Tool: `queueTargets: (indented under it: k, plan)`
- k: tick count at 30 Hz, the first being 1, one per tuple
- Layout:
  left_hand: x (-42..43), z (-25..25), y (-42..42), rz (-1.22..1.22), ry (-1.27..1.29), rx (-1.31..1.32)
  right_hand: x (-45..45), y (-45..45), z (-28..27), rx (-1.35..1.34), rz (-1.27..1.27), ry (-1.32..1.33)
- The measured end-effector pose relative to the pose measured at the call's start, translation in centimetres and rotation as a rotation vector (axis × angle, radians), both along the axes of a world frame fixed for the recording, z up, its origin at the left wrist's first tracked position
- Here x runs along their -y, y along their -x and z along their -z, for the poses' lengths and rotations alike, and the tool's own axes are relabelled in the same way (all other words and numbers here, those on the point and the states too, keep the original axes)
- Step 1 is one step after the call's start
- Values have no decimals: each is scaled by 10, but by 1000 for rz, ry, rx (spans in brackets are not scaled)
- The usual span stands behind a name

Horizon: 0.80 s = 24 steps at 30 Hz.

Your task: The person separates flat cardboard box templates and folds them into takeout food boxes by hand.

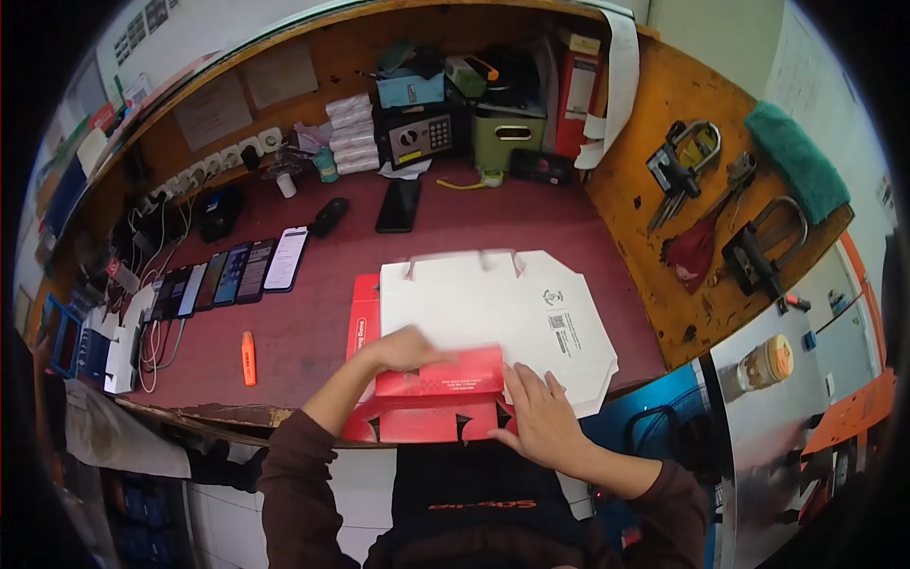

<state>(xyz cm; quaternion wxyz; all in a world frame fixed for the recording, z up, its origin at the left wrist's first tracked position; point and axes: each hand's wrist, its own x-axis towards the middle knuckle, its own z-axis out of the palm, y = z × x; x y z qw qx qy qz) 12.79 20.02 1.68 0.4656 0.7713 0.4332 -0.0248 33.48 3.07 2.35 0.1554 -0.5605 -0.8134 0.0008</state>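
Head: phones [230,275], orange marker [248,358] left of carton [474,302].

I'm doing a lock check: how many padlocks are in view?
2: an upper padlock and a lower padlock, both on the wooden panel at right.

Forearms [341,394] angle inward — left hand [402,349] blurred, right hand [544,417] palm-down, thumb [507,438] spread from fingers [534,381]

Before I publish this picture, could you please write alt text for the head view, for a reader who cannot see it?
A person's left hand and right hand are at a printed red cardboard panel along the near edge of a large white cardboard sheet, on a dark red desktop. To the left are an orange marker and a row of smartphones.
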Motion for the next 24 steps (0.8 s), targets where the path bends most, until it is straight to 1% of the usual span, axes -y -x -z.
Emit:
queueTargets:
  k: [1,3,4,5,6,7,8,9,10,11,13,14,15,17,18,19,21,22,23,24]
  plan:
    - [-2,6,1,11,10,-12,-3,-1,5,-12,11,10]
    - [-4,6,1,18,82,34,-25,-6,14,31,-37,235]
    - [-3,5,1,27,88,30,-38,-9,12,16,-62,21]
    - [-2,4,4,18,98,99,-59,-12,-2,14,-56,25]
    - [-1,5,7,5,107,169,-81,-15,-20,-62,-4,262]
    - [1,13,10,8,106,170,-94,-16,-30,-139,47,494]
    - [3,26,14,-7,34,170,-100,-15,-21,-139,50,483]
    - [3,32,15,-20,-41,170,-108,-15,1,-58,85,370]
    - [14,16,9,-74,-10,73,-115,-15,19,24,121,260]
    - [14,20,10,-70,-10,76,-118,-14,33,26,126,260]
    - [18,33,14,-7,-258,197,-114,-10,49,-42,286,-160]
    - [19,38,15,-44,-215,202,-114,-13,52,-78,304,-6]
    - [20,34,13,-44,-220,205,-112,-14,52,-76,303,-12]
    - [22,23,11,-90,-71,167,-108,-13,51,-138,360,-87]
    - [25,19,13,-93,-76,168,-106,-15,50,-174,349,-39]
    - [26,16,13,-90,-71,161,-103,-19,48,-169,349,-48]
    - [25,4,12,-73,-70,166,-99,-31,41,-531,142,152]
    - [28,-9,18,-43,-159,104,-87,-32,28,-571,78,160]
    - [30,-18,28,-16,-245,42,-74,-35,12,-565,83,162]
    - [30,-23,41,-28,-256,33,-60,-42,-3,-468,34,195]
